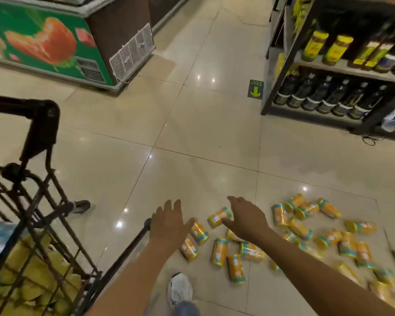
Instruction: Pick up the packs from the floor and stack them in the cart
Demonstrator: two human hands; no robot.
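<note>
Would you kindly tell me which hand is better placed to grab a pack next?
Probably the right: the right hand is open with its thumb at the nearest pack, and most packs lie on its side. The left hand, also open, sits nearer the cart.

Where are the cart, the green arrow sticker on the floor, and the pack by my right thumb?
cart [42,117]: head view, on the black handle corner.
arrow sticker [255,90]: head view, on the yellow arrow.
pack [217,218]: head view, on the orange middle of its body.
</note>
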